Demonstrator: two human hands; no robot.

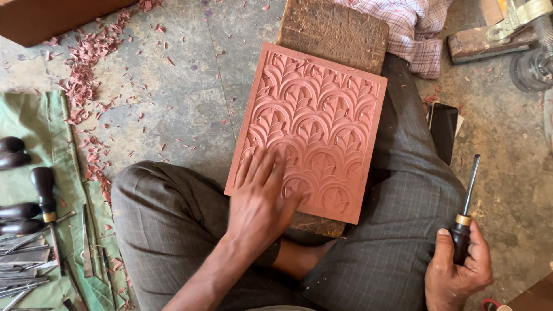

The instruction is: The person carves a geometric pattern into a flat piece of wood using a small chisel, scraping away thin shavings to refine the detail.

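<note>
Head view: your left hand (259, 198) lies flat, fingers spread, on the near-left corner of the carved panel (311, 126), which rests on a wood block (334, 29) across your lap. Your right hand (458, 270) has its fingers closed round a chisel (464, 213), blade up, clear of the panel. Keep the palm flat and light over the relief. No packages, labels or signs seen.

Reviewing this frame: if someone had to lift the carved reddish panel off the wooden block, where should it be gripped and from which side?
Probably by the two long plain edges of the carved panel, coming in from its sides. It lies flat, relief side up, on the wooden block, overhanging it sideways, so fingers could slip beneath there. The left hand covers its near corner; the right hand holds a chisel.
</note>
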